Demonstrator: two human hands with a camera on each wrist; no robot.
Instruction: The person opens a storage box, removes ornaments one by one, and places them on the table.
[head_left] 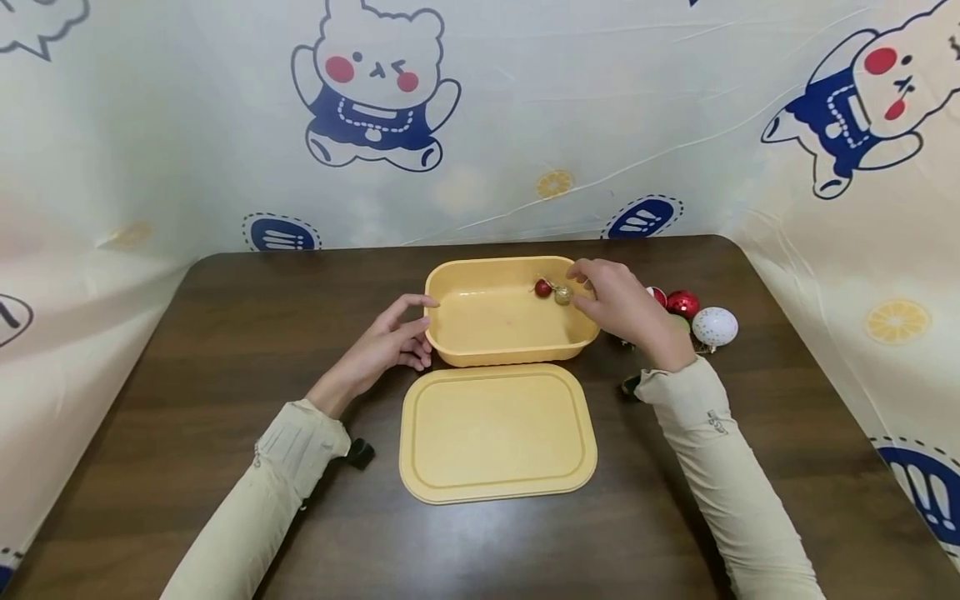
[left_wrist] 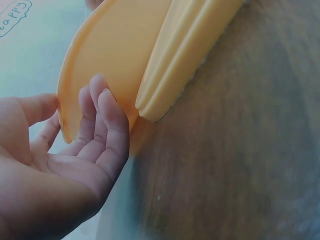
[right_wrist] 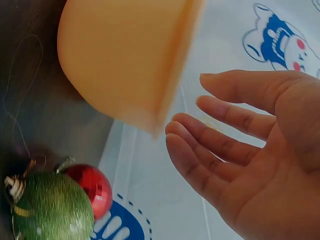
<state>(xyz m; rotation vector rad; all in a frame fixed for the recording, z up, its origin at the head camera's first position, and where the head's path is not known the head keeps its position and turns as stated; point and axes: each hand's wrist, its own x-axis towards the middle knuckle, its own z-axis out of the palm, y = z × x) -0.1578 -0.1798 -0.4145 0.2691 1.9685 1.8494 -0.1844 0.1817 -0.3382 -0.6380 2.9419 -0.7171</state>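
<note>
A yellow plastic box (head_left: 495, 354) stands at the middle of the table. Inside, near its right end, lie a small red bauble (head_left: 542, 288) and a small gold bauble (head_left: 562, 295). My left hand (head_left: 392, 340) holds the box's left end, its thumb and index finger at the rim (left_wrist: 67, 65). The other left fingers bend beside the outer wall. Above the right end hovers my right hand (head_left: 626, 304), fingers loosely bent and nothing held; its palm (right_wrist: 260, 155) shows in the right wrist view. Partly behind that hand are a red bauble (head_left: 683, 303), a green bauble (right_wrist: 52, 205) and a white speckled bauble (head_left: 715, 327).
A flat yellow lid (head_left: 498, 433) lies on the dark wooden table (head_left: 225, 400), just in front of the box. Printed sheets (head_left: 510, 125) with cartoon bears hang behind the table and at its sides. A thin looped thread (right_wrist: 32, 85) shows near the green bauble.
</note>
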